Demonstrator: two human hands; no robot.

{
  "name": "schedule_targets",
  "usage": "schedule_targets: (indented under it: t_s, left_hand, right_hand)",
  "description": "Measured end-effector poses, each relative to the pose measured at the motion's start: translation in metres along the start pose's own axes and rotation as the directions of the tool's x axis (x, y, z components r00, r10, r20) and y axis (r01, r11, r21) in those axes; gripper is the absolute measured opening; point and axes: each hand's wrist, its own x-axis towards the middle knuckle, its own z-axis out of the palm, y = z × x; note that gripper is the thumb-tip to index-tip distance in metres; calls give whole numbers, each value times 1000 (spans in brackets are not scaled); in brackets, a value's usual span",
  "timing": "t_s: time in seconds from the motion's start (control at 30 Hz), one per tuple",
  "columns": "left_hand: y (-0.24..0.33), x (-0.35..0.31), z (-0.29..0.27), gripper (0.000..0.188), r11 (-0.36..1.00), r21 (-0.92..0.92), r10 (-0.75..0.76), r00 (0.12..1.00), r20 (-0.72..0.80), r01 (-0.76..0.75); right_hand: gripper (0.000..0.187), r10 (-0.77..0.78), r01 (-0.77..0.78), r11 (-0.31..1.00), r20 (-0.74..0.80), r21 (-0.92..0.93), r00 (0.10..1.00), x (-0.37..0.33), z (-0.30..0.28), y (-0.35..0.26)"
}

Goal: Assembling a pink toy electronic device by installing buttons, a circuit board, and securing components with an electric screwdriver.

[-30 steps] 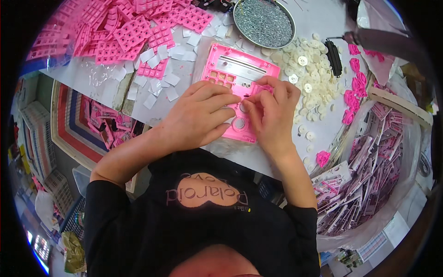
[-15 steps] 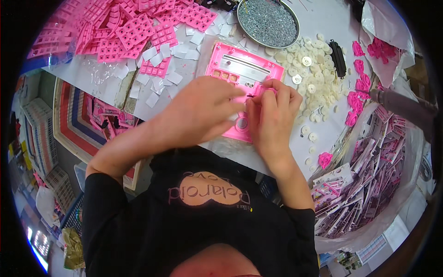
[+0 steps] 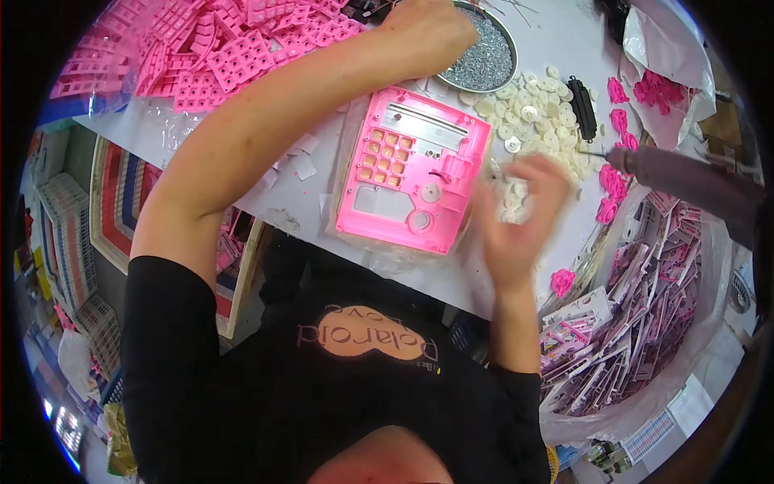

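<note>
A pink plastic housing (image 3: 375,211) lies on the table in front of me, with a grid of square key openings, a silvery strip and a white round disc set in it. Across the table's left side my left arm stretches far forward. My left hand (image 3: 431,36) is over the left rim of a round metal bowl (image 3: 488,60) of small screws; its fingers are hidden. Just right of the housing is my right hand (image 3: 520,218), blurred, thumb and fingers apart, with nothing visible in it. Loose white round discs (image 3: 528,109) lie beyond it.
Pink keypad pieces (image 3: 234,56) are heaped at the far left. A dark screwdriver-like power tool (image 3: 685,181) reaches in from the right, near pink parts (image 3: 613,181). A lined container of pink-and-white pieces (image 3: 637,315) stands at lower right; a crate (image 3: 113,214) is at left.
My left hand has gone from the housing forward to the screw bowl. My right hand has drawn off the housing to the right. The housing's openings and white disc now show.
</note>
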Motion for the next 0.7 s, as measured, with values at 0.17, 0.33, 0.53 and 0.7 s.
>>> schedule_targets:
  t_s: [0.17, 0.33, 0.53, 0.7]
  left_hand:
    - [5, 14, 7, 19, 1000, -14, 19, 992, -121, -21]
    - [11, -10, -40, 20, 981, -196, 20, 998, 66, -6]
    - [0, -11, -20, 19, 996, -46, 50, 918, -393, -73]
    - [-1, 3, -15, 19, 993, -73, 74, 979, -191, -89]
  right_hand:
    - [43, -31, 300, 823, -489, 483, 872, 99, -75, 28]
    - [59, -136, -77, 682, 230, 728, 964, 148, -77, 39]
    - [55, -221, -56, 509, 193, 859, 956, 121, -37, 9]
    - [50, -87, -124, 454, 183, 882, 979, 98, -27, 4]
